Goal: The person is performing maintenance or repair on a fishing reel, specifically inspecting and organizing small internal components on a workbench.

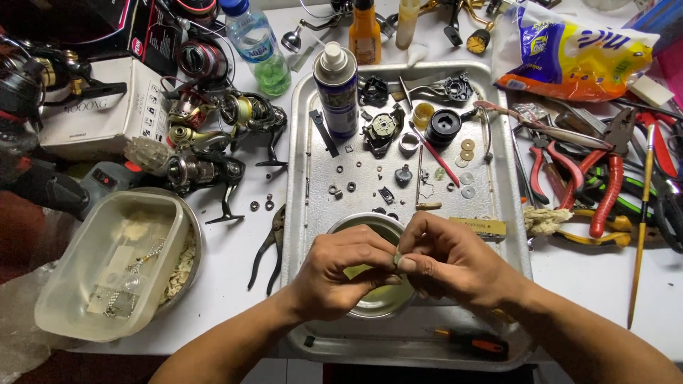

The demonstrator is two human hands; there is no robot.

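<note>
Both my hands meet over a small round metal bowl (370,226) of yellowish liquid that stands at the near end of a metal tray (301,213). My left hand (341,274) and my right hand (448,259) pinch one tiny part (398,259) between their fingertips; it is too small to identify. Beyond the bowl the tray holds several washers, rings and dark fishing reel parts (384,128), plus a spray can (337,89) standing upright.
Several fishing reels (213,142) and a white box (99,107) lie to the left, with a plastic tub in a bowl (107,263) nearer. Red-handled pliers (605,171) and other tools lie right. Black pliers (267,249) rest beside the tray. A screwdriver (473,343) lies on its near rim.
</note>
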